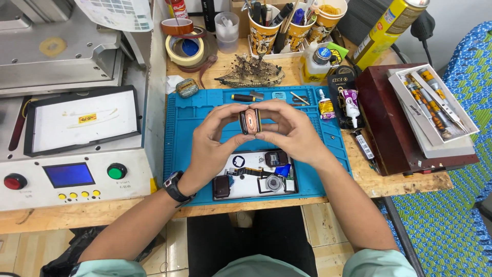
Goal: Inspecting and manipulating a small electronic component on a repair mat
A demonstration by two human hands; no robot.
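I've got the small rounded-rectangle smartwatch body w/ coppery coil face (250, 121) pinched btwn both hands, above the blue silicone mat (179, 133) mid-surface. Left hand (212, 141) and right hand (289, 131) are each closed on a side, fingertips only. Best to keep pressure even on the edges, off the coil, and stay over the white parts tray (251, 189).

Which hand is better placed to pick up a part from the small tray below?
Probably the left hand: both hold the small device, but the left sits right above the tray, nearest its parts. The right hand is slightly farther.
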